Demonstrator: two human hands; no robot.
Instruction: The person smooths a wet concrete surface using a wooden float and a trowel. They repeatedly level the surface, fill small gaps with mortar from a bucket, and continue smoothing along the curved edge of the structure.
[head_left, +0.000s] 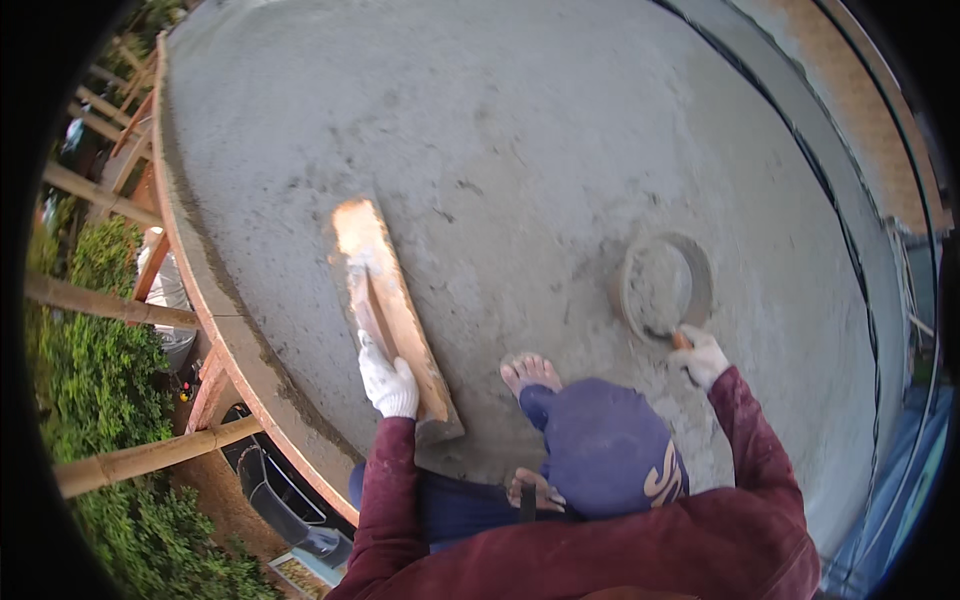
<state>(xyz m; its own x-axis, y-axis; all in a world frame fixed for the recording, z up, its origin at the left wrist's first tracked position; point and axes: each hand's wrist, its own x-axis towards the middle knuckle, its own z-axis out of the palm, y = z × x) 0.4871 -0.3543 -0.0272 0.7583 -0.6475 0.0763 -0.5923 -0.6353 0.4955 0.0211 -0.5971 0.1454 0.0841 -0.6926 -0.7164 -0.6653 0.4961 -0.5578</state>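
Observation:
My left hand (388,380), in a white glove, is closed around the handle of a long wooden float (408,325). The float lies flat on the wet grey cement (520,180), its worn far end pale and cement-smeared. At the right, my gloved right hand (703,357) grips the orange handle of a trowel (681,340). The trowel's dark blade, only partly visible, reaches over the near rim of a round grey basin (700,268). Grey mortar (659,282) shows inside the basin.
My bare foot (530,370) and bent knee (612,445) are between the hands. A raised formwork edge (215,325) curves along the left, with wooden poles (120,310) and bushes (100,400) beyond it. Black cables (800,140) cross at the right.

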